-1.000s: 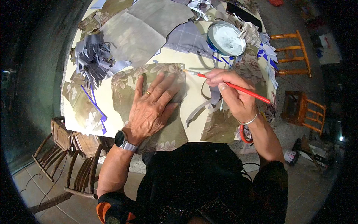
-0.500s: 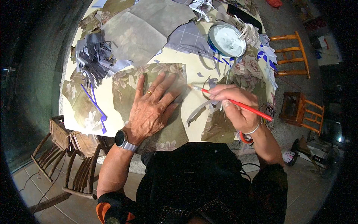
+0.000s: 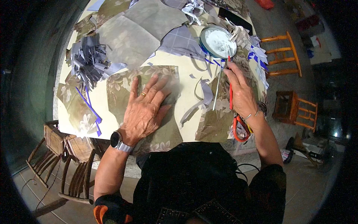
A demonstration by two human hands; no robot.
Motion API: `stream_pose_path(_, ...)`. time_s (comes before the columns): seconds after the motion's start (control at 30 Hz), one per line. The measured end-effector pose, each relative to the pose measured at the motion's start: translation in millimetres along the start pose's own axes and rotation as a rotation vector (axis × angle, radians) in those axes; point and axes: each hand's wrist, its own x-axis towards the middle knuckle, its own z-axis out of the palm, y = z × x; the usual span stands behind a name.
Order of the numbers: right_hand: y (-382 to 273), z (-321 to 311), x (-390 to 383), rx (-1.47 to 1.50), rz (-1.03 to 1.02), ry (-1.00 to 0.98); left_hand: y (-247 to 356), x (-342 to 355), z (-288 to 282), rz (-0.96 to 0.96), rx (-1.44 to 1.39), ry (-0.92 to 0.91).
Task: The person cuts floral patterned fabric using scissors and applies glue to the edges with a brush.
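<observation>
My left hand [image 3: 145, 102] lies flat with fingers spread on an olive floral sheet [image 3: 164, 128], near the table's front edge. My right hand [image 3: 240, 87] is closed round a slim red-handled brush [image 3: 231, 93]. The brush's tip end reaches the near rim of a round tub of white paste [image 3: 219, 42]; its bristles are hard to make out. Under and beside the right forearm are orange-handled scissors [image 3: 241, 128], their blades partly hidden. Another olive floral piece [image 3: 212, 123] lies beneath the right hand.
Grey cut strips [image 3: 87, 61] are heaped on the left. Behind lies a large greyish sheet [image 3: 130, 31]. A dark flat object [image 3: 235, 19] rests at the far right of the cream table [image 3: 190, 89]. Wooden chairs [image 3: 281, 54] stand right and left.
My right hand has carried the brush from beside the floral sheet, right and away to the paste tub. The scissors show more now. My left hand stays on the sheet; the whole view shifted slightly.
</observation>
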Motion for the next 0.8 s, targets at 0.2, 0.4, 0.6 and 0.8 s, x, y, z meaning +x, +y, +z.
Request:
stream_pose_path(0.2,3.2,-3.4,4.2,-0.095,-0.084,0.013,-1.3,-1.3,1.1,0.005,0.017,-0.006)
stream_pose_path(0.4,-53.9,-24.1,14.7,0.652,0.179,-0.034,-4.4,-4.3,3.4,0.009,0.022,0.010)
stream_pose_path(0.6,-79.0,-4.5,16.4,1.241,0.339,-0.317,-3.3,-1.7,2.2,0.012,0.019,-0.002)
stream_pose_path(0.8,-91.6,1.4,21.8,1.370,0.421,-0.347,-5.7,-3.1,2.6,0.007,-0.021,0.017)
